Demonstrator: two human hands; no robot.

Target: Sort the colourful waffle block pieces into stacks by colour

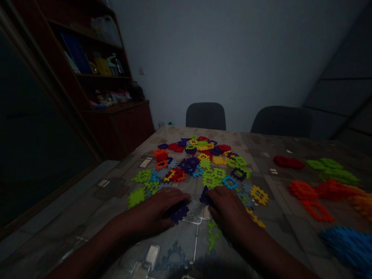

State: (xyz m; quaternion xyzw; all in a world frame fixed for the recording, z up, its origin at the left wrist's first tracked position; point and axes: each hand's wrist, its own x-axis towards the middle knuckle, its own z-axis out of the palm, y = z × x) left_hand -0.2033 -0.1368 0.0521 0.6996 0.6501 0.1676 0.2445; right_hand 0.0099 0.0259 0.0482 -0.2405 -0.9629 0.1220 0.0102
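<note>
Low over the near part of the table, my left hand (162, 207) is closed around a dark purple toothed plastic building piece (179, 213), its fingers on top and thumb below. Across a small gap, my right hand (225, 201) pinches another dark purple piece (205, 195), of which only part shows. Just beyond both hands spreads a loose heap of flat interlocking pieces in several colours, among them a green window piece (211, 179) and a blue frame piece (229, 182). A green piece (213, 234) lies beside my right wrist.
A grey-blue toothed piece (173, 256) lies near the front. On the right are sorted piles: red (288, 162), green (333, 169), orange (314, 193) and blue (350, 246). Two chairs (205, 115) stand behind the patterned table (116, 201); a wooden cabinet (122, 128) is at the left.
</note>
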